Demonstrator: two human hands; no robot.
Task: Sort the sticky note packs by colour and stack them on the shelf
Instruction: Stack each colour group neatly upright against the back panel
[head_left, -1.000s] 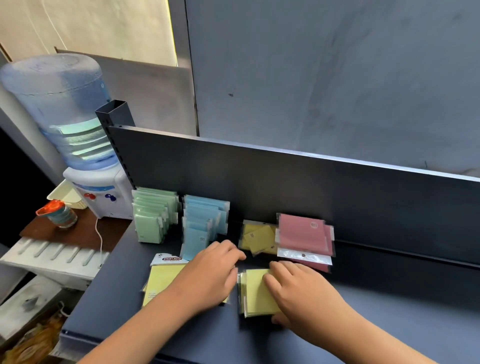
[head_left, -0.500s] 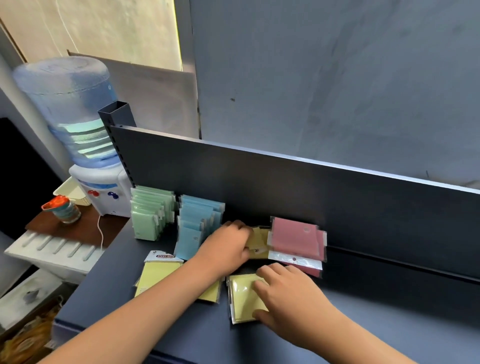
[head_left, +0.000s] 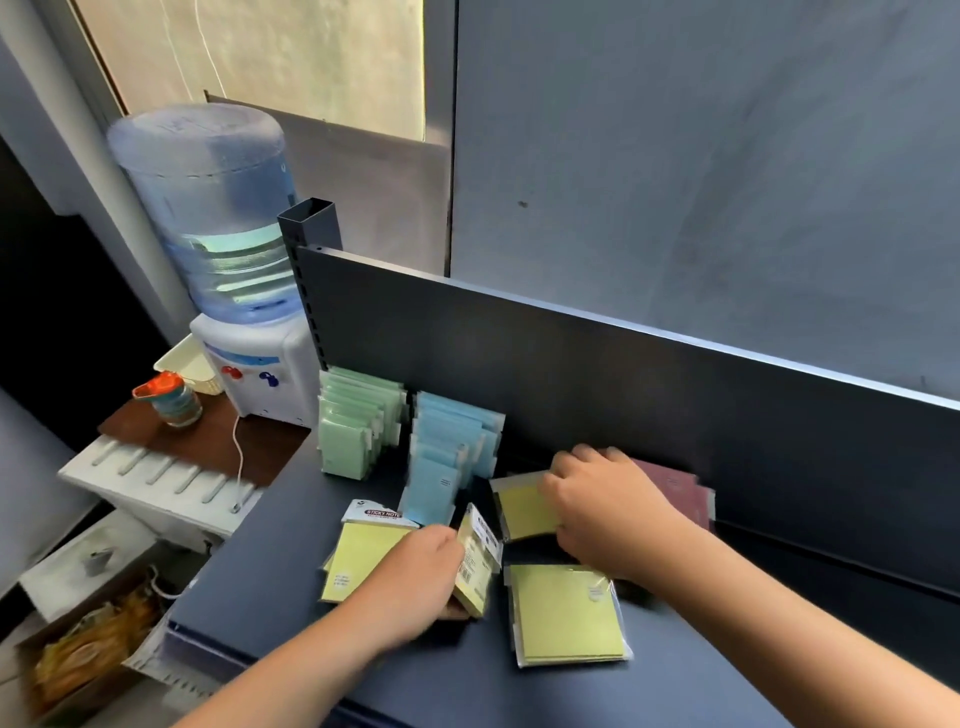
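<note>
On the dark shelf (head_left: 291, 587) a row of green packs (head_left: 349, 432) and a row of blue packs (head_left: 448, 457) stand upright against the back panel. My left hand (head_left: 415, 582) grips a yellow pack (head_left: 477, 558) tilted on its edge, its barcode side showing. Under it lies another yellow pack with a "Sticky Note" header (head_left: 358, 558). My right hand (head_left: 605, 512) holds a yellow pack (head_left: 522, 506) near the back panel. Pink packs (head_left: 680, 488) lie just behind that hand, partly hidden. A flat stack of yellow packs (head_left: 566, 616) lies in front.
A water dispenser (head_left: 234, 291) stands left of the shelf on a brown stand, with a small jar (head_left: 174, 400) and a white cable (head_left: 239, 457). The shelf's back panel (head_left: 623, 395) rises behind the packs. Below left are boxes and clutter (head_left: 88, 660).
My left hand has pulled back from the rear and lifted a yellow pack on edge. My right hand has left the front yellow stack and reached to the yellow pack by the pink ones.
</note>
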